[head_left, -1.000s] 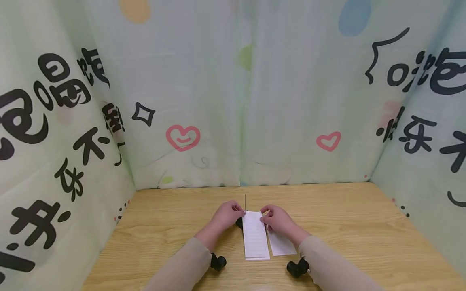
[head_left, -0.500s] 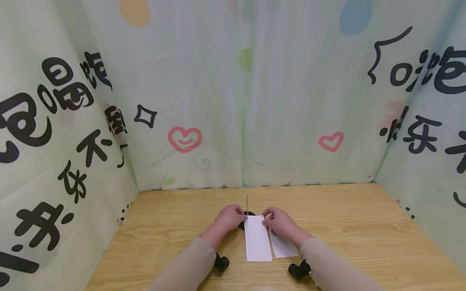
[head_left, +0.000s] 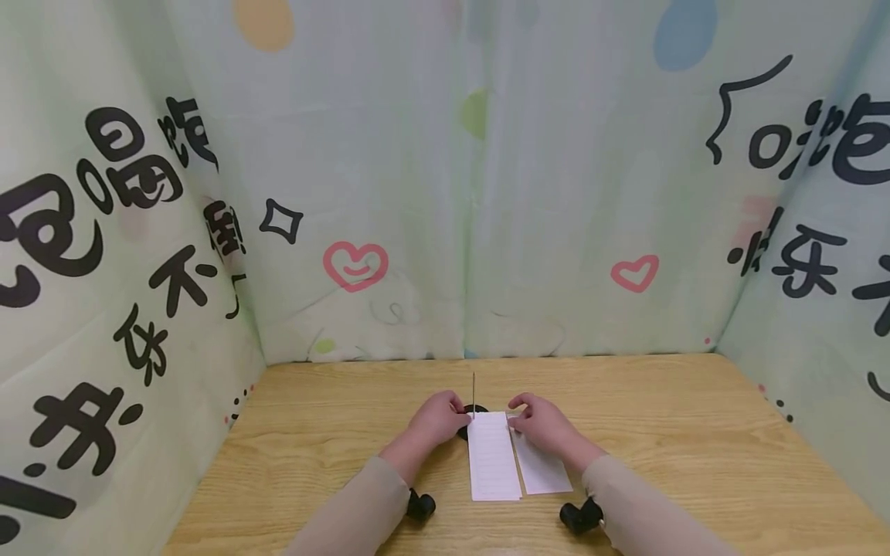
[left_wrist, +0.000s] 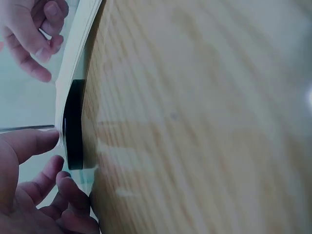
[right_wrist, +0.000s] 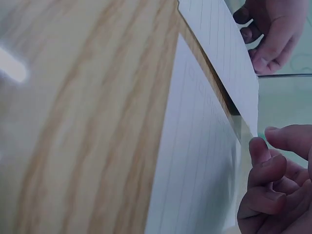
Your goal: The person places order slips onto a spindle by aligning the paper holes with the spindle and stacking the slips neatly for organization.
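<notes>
A paper spike has a thin upright metal rod [head_left: 474, 390] on a round black base [left_wrist: 74, 124]. One lined paper slip [head_left: 494, 459] lies over the base, its top edge beside the rod. My left hand [head_left: 439, 415] is at the slip's top left corner. Its straight thumb [left_wrist: 41, 141] touches the paper there, with a gap to the forefinger. Just off the top right corner is my right hand [head_left: 542, 423], its thumb and forefinger apart with nothing between them. Below the right hand lies a second lined slip [right_wrist: 195, 161], flat on the table.
The wooden table [head_left: 660, 448] runs back to a printed curtain [head_left: 542, 193], which also encloses both sides. Black wrist cameras [head_left: 580, 516] hang under both forearms, close above the tabletop.
The first slip has come slightly nearer and lower beside the rod, uncovering more of the black base. My right hand has let go of its corner and shifted right; my left hand stays there.
</notes>
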A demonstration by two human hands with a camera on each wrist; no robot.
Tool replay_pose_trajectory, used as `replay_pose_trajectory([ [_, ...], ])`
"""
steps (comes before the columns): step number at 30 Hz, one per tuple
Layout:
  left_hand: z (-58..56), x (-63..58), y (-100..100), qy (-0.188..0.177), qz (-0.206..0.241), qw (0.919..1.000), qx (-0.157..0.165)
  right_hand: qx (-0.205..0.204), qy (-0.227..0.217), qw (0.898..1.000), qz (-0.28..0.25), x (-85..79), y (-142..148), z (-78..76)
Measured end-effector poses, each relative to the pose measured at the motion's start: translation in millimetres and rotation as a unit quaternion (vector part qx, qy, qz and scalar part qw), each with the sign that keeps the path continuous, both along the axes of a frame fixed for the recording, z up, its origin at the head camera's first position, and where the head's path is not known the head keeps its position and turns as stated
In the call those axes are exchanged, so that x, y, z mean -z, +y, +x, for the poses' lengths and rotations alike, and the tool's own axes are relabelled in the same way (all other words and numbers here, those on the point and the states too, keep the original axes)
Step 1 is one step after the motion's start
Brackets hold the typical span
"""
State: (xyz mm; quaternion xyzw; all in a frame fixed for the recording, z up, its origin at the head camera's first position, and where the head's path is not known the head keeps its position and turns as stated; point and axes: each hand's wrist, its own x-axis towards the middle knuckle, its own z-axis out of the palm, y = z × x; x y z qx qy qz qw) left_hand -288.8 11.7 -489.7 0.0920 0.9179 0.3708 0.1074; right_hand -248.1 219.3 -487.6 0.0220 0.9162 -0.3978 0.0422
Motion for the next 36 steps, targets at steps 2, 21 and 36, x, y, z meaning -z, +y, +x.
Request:
replay_pose_trajectory([
  [2,1.9,-1.7,-2.3,-0.005,0.003,1.0000,-0.005,-0.003,0.005,1.000,0.010,-0.1,4.5,0.8],
  [21,-6.7,6.4,-21.6,-0.014,0.016,0.9955,0.093,-0.059,-0.011,0.996,0.064,-7.9,48.4,14.5],
  [36,-8.6,9.4,-19.4,-0.024,-0.001,0.9953,0.094,-0.082,-0.032,0.994,0.062,-8.0,56.2,11.8],
])
